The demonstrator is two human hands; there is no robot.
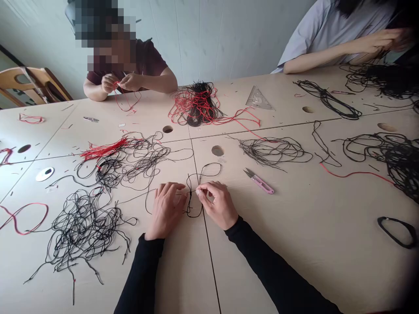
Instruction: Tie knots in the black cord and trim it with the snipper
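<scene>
1. Your left hand [166, 210], in a black sleeve, rests on the table with its fingers curved toward the knot. The fingertips meet the cord area, but you cannot tell from this view whether they pinch it.
2. Your right hand [218, 206] is closed to a pinch, with thumb and forefinger pressed together on the thin black cord [209, 164], just beside the small black knot [190, 196].
3. Check the cord position: it lies flat between both hands, with one loop above them and another below.
4. Locate the pink-handled steel thread snips [263, 185] on the pale wood-grain table [183, 279], to the right of your right hand and not touching it.
5. Note the surrounding material: a tangled black cord pile [83, 231] to the left, a bright red cord bunch [104, 149] beyond it, and a red-and-black cord heap [196, 104] farther across, near a clear plastic set square [258, 99].
6. Keep clear of the co-worker's hands [121, 82] opposite — they hold fine red cord [126, 102].
</scene>
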